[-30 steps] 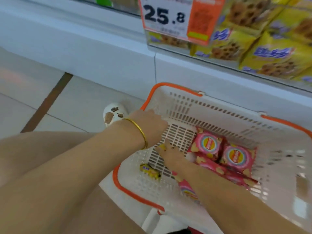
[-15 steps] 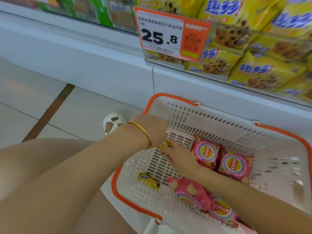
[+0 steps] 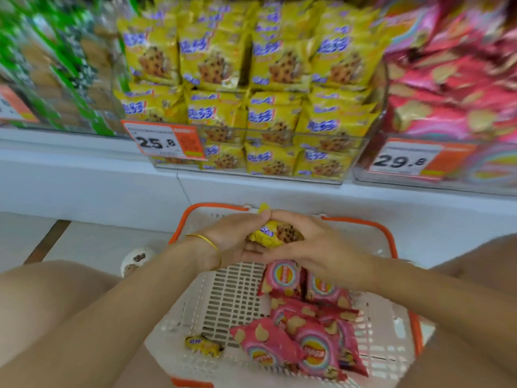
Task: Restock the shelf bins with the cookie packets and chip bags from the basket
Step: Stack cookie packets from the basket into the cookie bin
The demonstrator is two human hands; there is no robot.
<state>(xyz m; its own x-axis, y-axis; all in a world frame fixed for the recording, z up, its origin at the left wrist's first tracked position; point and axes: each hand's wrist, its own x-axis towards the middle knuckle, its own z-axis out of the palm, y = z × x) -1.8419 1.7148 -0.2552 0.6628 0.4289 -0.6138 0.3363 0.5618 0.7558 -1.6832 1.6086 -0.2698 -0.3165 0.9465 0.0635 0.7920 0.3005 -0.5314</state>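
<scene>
Both hands hold yellow cookie packets (image 3: 275, 233) above the far end of the white basket with the orange rim (image 3: 389, 233). My left hand (image 3: 235, 239), with a gold bangle, cups the packets from the left, and my right hand (image 3: 305, 242) curls round them from the right. One small yellow cookie packet (image 3: 202, 345) lies on the basket floor at the near left. Several pink chip bags (image 3: 302, 331) lie at its right side. Straight ahead, the clear shelf bin (image 3: 251, 169) is stacked with yellow cookie packets.
A bin of pink chip bags (image 3: 453, 107) stands right of the yellow one, and green packets (image 3: 56, 65) fill the shelf at left. Orange price tags read 25.8 (image 3: 162, 141) and 29.8 (image 3: 405, 161). My bare knees flank the basket, and a white shoe (image 3: 137, 260) rests on the tiled floor.
Both hands have come up out of the basket holding yellow cookie packets. The view has tilted up, so the shelf bins now show in full.
</scene>
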